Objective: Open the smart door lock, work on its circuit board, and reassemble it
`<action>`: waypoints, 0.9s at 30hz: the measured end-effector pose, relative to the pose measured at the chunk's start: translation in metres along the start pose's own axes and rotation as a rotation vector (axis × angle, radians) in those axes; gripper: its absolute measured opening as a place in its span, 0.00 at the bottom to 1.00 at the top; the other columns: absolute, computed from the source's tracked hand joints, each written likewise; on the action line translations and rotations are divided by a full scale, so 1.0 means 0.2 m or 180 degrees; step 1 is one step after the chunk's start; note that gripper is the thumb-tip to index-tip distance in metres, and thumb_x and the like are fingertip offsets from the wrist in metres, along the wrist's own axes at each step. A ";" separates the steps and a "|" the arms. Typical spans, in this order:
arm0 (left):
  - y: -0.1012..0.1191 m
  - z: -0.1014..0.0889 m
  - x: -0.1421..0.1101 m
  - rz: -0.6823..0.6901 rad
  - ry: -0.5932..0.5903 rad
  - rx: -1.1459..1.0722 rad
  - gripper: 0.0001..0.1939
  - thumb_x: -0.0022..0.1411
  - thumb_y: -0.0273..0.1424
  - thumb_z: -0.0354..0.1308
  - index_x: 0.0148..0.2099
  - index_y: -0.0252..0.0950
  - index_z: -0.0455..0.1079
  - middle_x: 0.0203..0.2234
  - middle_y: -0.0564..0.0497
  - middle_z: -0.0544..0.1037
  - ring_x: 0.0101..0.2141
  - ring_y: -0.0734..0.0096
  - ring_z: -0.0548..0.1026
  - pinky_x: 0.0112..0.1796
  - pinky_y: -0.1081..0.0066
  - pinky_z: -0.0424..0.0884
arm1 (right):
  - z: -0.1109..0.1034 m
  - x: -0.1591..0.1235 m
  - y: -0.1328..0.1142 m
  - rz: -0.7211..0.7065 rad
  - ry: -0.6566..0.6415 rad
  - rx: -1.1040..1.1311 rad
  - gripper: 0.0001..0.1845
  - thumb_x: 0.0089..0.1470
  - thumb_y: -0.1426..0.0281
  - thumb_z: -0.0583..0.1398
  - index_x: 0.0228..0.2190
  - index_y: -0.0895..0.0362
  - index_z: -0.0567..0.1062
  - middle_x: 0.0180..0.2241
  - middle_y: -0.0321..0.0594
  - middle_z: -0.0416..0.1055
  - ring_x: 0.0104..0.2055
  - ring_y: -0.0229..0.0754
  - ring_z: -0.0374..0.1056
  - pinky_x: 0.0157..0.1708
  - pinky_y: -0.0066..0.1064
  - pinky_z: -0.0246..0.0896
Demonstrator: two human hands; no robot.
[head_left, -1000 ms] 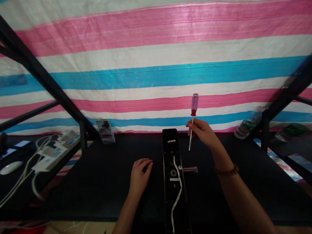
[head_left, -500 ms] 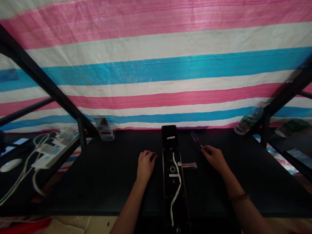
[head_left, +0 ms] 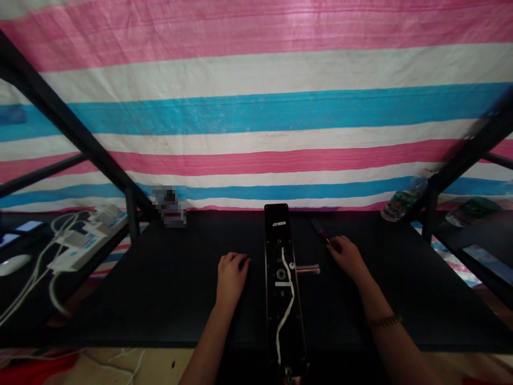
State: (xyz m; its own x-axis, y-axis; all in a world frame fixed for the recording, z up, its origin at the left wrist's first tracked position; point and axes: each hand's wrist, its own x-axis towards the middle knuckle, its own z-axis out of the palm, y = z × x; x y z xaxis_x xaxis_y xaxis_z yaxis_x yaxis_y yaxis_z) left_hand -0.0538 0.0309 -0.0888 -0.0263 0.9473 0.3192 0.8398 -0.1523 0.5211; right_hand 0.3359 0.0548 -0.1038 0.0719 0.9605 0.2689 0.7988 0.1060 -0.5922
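"Right hand (head_left: 348,258), quick?"

"Fingertips pinched on the metal shaft of a screwdriver (head_left: 319,230), handle pointing away toward the striped sheet (head_left: 248,117). Can't tell from here whether the handle touches the worktop (head_left: 180,299)."

"Left hand (head_left: 231,275)?"

"On the worktop, fingers loosely curled, narrow gap at the thumb. Just left of the long black panel (head_left: 282,230), apart from it."

"So the panel's between the hands?"

"Yep, lengthwise, near end toward the person. White cable (head_left: 292,291) wavering along its top. Slim pinkish clear piece (head_left: 308,269) sticking out at its right edge; can't tell if it runs under."

"Screwdriver's where, against the panel?"

"Right of it, near the far end, apart."

"Edges?"

"Bottle (head_left: 401,203) far right, leaning; power strip (head_left: 86,246) left, cords plugged in."
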 end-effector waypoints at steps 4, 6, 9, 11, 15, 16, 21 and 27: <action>0.00 0.00 0.00 0.0022 0.0006 -0.0070 0.11 0.66 0.33 0.57 0.42 0.38 0.80 0.37 0.46 0.78 0.40 0.56 0.73 0.46 0.57 0.71 | -0.04 -0.02 -0.17 -0.0015 0.0398 0.0188 0.11 0.58 0.64 0.57 0.37 0.57 0.76 0.38 0.49 0.73 0.40 0.51 0.72 0.45 0.45 0.68; 0.00 0.00 0.00 0.0038 0.0007 -0.0094 0.11 0.65 0.33 0.57 0.42 0.38 0.80 0.37 0.45 0.79 0.40 0.56 0.74 0.45 0.57 0.71 | -0.03 -0.04 -0.33 -0.0210 0.0516 0.0510 0.13 0.61 0.63 0.58 0.41 0.56 0.77 0.41 0.50 0.73 0.44 0.52 0.72 0.48 0.46 0.68; 0.00 0.00 0.01 0.0077 0.0005 -0.0111 0.10 0.65 0.33 0.57 0.41 0.39 0.81 0.36 0.46 0.79 0.39 0.56 0.74 0.45 0.56 0.71 | 0.06 -0.08 -0.62 -0.0719 0.0229 0.1134 0.17 0.64 0.62 0.58 0.51 0.53 0.75 0.52 0.50 0.71 0.55 0.52 0.69 0.56 0.47 0.66; 0.00 0.00 0.01 0.0105 -0.0004 -0.0122 0.11 0.65 0.34 0.57 0.42 0.39 0.81 0.36 0.46 0.79 0.39 0.56 0.74 0.45 0.57 0.71 | 0.15 -0.09 -0.77 -0.0881 0.0061 0.1233 0.24 0.62 0.62 0.60 0.58 0.52 0.72 0.65 0.52 0.59 0.65 0.55 0.60 0.63 0.50 0.59; 0.00 -0.01 0.01 0.0133 -0.0018 -0.0132 0.11 0.65 0.34 0.57 0.42 0.39 0.81 0.36 0.46 0.79 0.40 0.57 0.75 0.45 0.57 0.72 | 0.28 -0.07 -0.86 -0.0766 0.0154 0.1219 0.22 0.62 0.65 0.60 0.57 0.48 0.75 0.72 0.46 0.43 0.73 0.62 0.41 0.65 0.60 0.50; 0.00 -0.01 0.01 0.0141 -0.0024 -0.0140 0.11 0.65 0.34 0.57 0.41 0.40 0.80 0.36 0.46 0.79 0.40 0.57 0.75 0.45 0.57 0.72 | 0.30 -0.06 -0.86 -0.0756 0.0234 0.1231 0.18 0.63 0.66 0.59 0.53 0.48 0.78 0.72 0.44 0.43 0.73 0.62 0.40 0.66 0.61 0.48; 0.00 0.00 0.02 0.0127 -0.0109 -0.0191 0.11 0.65 0.32 0.55 0.40 0.39 0.80 0.35 0.46 0.80 0.39 0.57 0.75 0.44 0.56 0.71 | 0.27 -0.03 -0.83 -0.1027 0.0490 0.1210 0.11 0.63 0.70 0.59 0.40 0.52 0.82 0.69 0.47 0.54 0.72 0.60 0.46 0.64 0.61 0.51; -0.01 0.00 0.01 0.0185 -0.0111 -0.0266 0.09 0.66 0.31 0.56 0.40 0.38 0.79 0.35 0.47 0.80 0.38 0.58 0.75 0.44 0.58 0.71 | 0.12 -0.07 -0.93 -0.1514 0.0722 0.1355 0.13 0.65 0.74 0.55 0.42 0.53 0.79 0.63 0.49 0.65 0.71 0.56 0.50 0.65 0.56 0.56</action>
State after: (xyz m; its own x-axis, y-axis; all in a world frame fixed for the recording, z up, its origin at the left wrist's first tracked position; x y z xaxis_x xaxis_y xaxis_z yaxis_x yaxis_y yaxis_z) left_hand -0.0543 0.0329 -0.0897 0.0412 0.9453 0.3237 0.7912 -0.2287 0.5671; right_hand 0.1719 0.0271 -0.0146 -0.0685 0.7113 0.6995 0.4729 0.6406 -0.6050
